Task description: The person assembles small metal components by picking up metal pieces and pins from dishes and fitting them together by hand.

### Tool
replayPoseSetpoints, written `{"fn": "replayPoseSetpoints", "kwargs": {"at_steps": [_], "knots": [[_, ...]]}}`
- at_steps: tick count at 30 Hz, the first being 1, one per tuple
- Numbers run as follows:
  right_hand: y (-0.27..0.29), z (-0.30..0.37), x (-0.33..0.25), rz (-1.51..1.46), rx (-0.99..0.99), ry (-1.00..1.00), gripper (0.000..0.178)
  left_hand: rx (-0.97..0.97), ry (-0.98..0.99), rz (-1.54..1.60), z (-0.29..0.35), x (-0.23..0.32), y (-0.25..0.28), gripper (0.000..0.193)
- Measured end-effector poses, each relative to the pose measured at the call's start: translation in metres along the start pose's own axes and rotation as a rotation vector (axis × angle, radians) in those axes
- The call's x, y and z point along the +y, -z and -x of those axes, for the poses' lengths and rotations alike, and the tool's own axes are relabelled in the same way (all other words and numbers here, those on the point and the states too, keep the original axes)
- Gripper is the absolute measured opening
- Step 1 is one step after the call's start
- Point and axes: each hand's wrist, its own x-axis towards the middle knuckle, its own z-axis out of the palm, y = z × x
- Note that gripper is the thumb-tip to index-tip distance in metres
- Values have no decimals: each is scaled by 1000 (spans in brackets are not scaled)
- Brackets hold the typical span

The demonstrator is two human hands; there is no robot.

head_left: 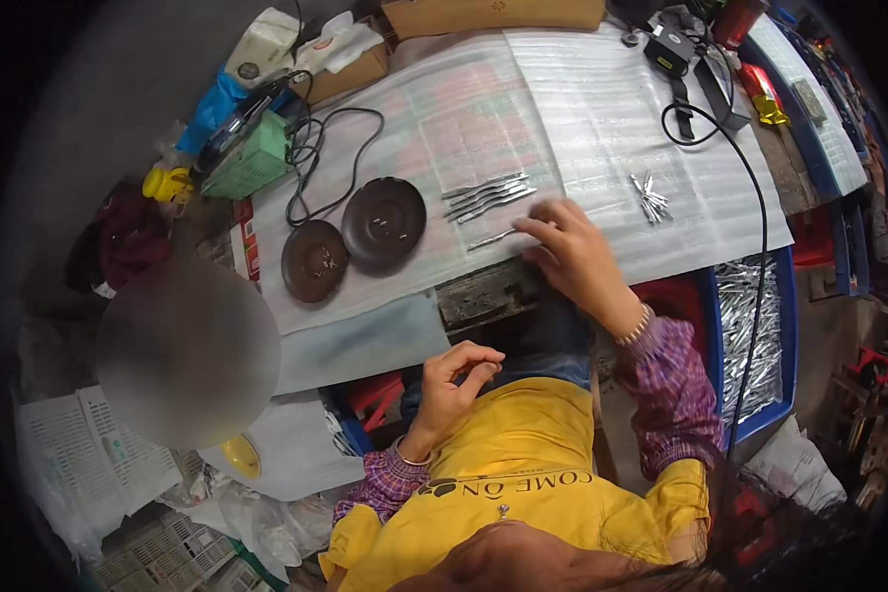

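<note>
On the white foam-sheet table cover, several slim silvery metal pieces lie side by side in a slanted row. A single slim metal piece rests a little nearer to me. My right hand is at that piece's right end, with thumb and forefinger apart; whether a fingertip touches it I cannot tell. My left hand hovers by my lap at the table's near edge, fingers curled and thumb against them. Anything inside that hand is hidden. A loose heap of small silvery pieces lies farther right.
Two brown round dishes with small bits inside stand left of the row. A blue tray full of silvery pieces is at my right, crossed by a black cable. A green basket stands far left.
</note>
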Motion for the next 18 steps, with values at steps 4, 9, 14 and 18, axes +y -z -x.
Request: {"fn": "replayPoseSetpoints", "kwargs": {"at_steps": [4, 9, 14, 18], "knots": [[-30, -30, 5, 81, -92, 2, 38, 67, 1, 46, 5, -2, 12, 11], [-39, -33, 7, 122, -7, 113, 22, 113, 51, 83, 6, -2, 27, 11], [-41, -28, 5, 72, 34, 92, 23, 164, 31, 49, 2, 6, 46, 12], [-34, -27, 5, 126, -6, 84, 26, 436, -187, -429, -11, 13, 88, 13]]}}
